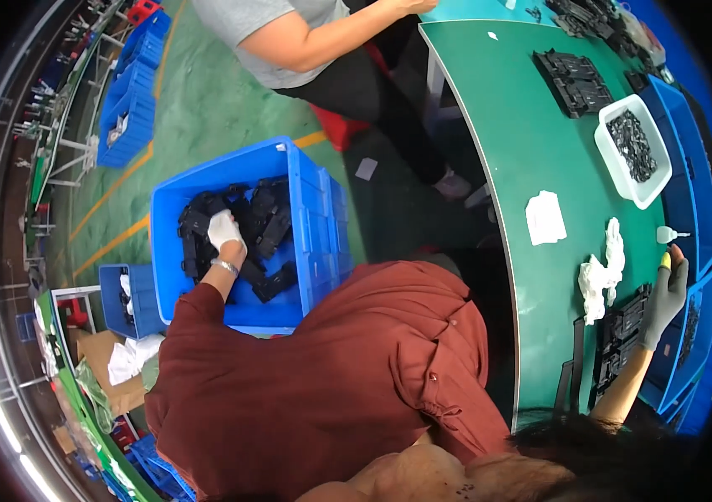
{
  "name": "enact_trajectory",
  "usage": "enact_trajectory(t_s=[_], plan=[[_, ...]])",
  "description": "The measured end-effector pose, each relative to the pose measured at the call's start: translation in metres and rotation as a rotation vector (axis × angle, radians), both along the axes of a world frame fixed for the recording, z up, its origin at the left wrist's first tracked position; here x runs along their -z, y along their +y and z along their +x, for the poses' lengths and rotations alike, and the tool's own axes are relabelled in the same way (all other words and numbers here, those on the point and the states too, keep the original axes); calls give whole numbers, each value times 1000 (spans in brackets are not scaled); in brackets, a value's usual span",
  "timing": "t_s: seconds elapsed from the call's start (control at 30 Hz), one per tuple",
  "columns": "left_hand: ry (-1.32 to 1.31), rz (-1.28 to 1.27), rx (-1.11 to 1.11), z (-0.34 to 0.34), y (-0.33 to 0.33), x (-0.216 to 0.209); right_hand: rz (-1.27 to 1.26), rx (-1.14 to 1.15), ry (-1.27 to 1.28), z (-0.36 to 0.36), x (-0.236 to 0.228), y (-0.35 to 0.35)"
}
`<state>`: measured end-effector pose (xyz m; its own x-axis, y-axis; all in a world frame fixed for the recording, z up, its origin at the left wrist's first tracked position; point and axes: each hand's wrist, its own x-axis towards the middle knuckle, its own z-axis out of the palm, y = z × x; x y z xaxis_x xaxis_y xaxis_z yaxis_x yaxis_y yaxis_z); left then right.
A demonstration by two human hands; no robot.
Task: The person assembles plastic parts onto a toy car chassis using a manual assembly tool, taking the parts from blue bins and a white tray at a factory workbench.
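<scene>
My left hand (224,229), in a white glove, reaches down into a large blue bin (309,226) on the left. It touches the black plastic parts (265,219) heaped in there; its fingers are partly hidden, so their grip does not show. My right hand (663,305), in a grey glove with bare or yellow fingertips, stretches over the right side of the green table (489,100). Those fingers are extended and hold nothing visible. Just beyond them lies a small white nozzle bottle (670,234). Beside the right forearm is a black plastic assembly (619,339).
A white tray (655,186) of small black pieces and another black assembly (573,82) sit farther up the table. White cloths (594,284) and paper (546,217) lie nearer. Blue bins (682,167) line its right edge. A seated person (306,42) works across from me.
</scene>
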<state>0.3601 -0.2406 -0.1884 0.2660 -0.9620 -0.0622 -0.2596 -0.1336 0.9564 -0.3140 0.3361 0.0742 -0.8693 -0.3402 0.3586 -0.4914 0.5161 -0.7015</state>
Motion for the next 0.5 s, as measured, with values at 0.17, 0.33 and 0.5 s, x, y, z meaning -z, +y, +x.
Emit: enact_trajectory(t_s=[0.17, 0.33, 0.5], plan=[[-968, 68, 617, 13, 50, 40, 47, -118, 1, 42, -5, -31], [-1123, 239, 720, 9, 65, 112, 125, -221, 59, 63, -13, -72], [-1191, -1, 632, -15, 37, 154, 126, -233, 126, 93, -22, -83]])
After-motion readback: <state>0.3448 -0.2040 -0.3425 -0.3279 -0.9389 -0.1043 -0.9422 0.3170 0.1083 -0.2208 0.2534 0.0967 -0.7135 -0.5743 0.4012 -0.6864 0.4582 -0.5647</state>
